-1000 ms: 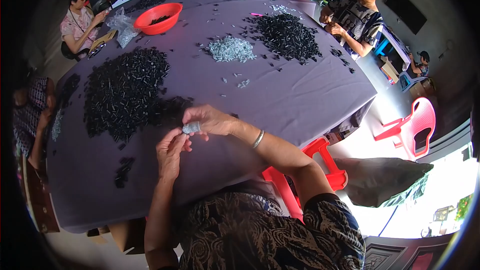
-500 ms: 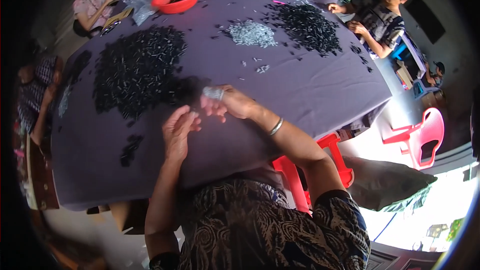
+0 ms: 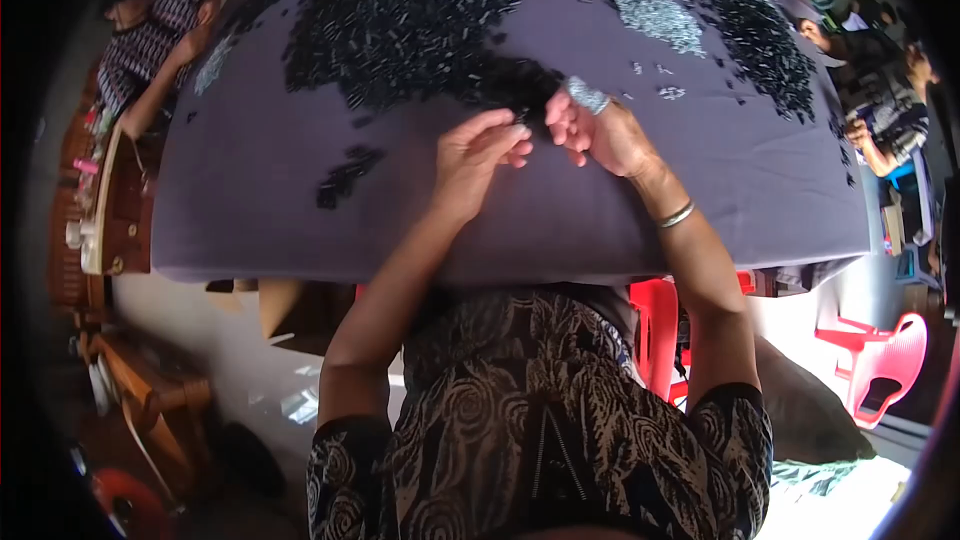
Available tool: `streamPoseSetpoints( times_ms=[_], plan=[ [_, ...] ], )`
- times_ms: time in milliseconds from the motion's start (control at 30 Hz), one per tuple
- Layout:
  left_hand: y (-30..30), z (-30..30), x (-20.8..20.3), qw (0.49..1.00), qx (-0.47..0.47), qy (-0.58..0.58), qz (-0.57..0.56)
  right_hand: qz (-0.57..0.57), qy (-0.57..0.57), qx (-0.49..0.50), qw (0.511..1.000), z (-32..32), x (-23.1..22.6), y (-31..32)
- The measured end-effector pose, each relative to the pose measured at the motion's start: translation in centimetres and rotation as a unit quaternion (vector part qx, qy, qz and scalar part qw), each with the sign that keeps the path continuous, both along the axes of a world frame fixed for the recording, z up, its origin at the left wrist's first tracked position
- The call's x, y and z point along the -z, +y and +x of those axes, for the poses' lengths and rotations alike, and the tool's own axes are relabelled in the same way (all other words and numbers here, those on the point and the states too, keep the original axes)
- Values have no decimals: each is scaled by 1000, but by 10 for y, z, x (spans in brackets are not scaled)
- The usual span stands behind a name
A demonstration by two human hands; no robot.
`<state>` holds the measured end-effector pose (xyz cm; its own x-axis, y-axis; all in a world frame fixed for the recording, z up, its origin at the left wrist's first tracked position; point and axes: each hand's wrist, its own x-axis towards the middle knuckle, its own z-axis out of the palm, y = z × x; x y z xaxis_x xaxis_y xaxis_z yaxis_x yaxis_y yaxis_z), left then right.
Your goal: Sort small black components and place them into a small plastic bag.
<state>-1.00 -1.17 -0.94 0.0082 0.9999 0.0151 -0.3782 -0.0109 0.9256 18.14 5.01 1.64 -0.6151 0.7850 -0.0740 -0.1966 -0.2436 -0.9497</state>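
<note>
My left hand (image 3: pixel 478 155) is over the near part of the table, with thumb and forefinger pinched on something too small to make out. Just right of it, my right hand (image 3: pixel 612 138) has curled, slightly blurred fingers; what they hold, if anything, cannot be made out. A pale mottled wrap (image 3: pixel 587 95) surrounds one of its fingers. Both hands are at the near right edge of a big pile of small black tube-like pieces (image 3: pixel 400 25). A smaller cluster of black pieces (image 3: pixel 347 177) lies left of my left hand.
On the purple-grey tablecloth (image 3: pixel 270 230), a heap of clear pieces (image 3: pixel 657 18) and another black heap (image 3: pixel 765 55) lie at right. People sit at the left (image 3: pixel 160 35) and right (image 3: pixel 885 100). A pink chair (image 3: pixel 880 365) stands at lower right, a wooden stool (image 3: pixel 150 390) at lower left.
The view has swung, so the table and piles appear farther right and higher. My hands stay close together beside the big black pile. The red basin at the far left has left view.
</note>
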Motion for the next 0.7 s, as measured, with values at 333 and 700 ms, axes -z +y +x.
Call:
streamPoseSetpoints(
  times_ms=[333,700],
  plan=[
    [3,-4,-5,1000,-10,6,-7,6,-1,-27,1000,-11,3,3],
    [-6,0,-9,997,3,-31,69,-79,-64,-85,991,-36,-9,-22]
  ],
)
